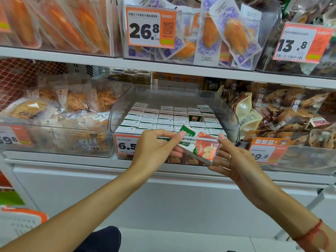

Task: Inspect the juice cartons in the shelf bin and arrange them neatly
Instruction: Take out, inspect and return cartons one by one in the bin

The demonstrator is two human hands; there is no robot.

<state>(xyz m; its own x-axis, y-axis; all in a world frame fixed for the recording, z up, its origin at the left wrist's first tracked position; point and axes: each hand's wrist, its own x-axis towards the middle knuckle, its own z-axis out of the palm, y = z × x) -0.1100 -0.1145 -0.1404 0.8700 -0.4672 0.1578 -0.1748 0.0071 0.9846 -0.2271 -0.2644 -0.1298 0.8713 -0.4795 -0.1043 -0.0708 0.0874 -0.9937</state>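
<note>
- i read "26.8" on the orange price tag (151, 27) clipped to the upper bin.
- "13.8" stands on the tag at upper right (301, 42).
- the juice bin's tag (126, 144) shows "6.5", partly covered.
- "100%" shows on one green carton in the bin (194, 118).
- the lower right tag (267, 150) ends in "9.8".
- the far left tag (11, 139) reads "59.8", blurred.

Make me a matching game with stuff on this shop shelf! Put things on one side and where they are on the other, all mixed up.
Things:
1. juice carton
2. clear bin
3. 26.8 price tag
4. red string bracelet

Places:
A. on the upper shelf
B. around the right wrist
C. held between both hands
D. full of rows of standing cartons

Pairs: 1-C, 2-D, 3-A, 4-B. The left hand and right hand each pinch the carton in front of the bin.
</note>
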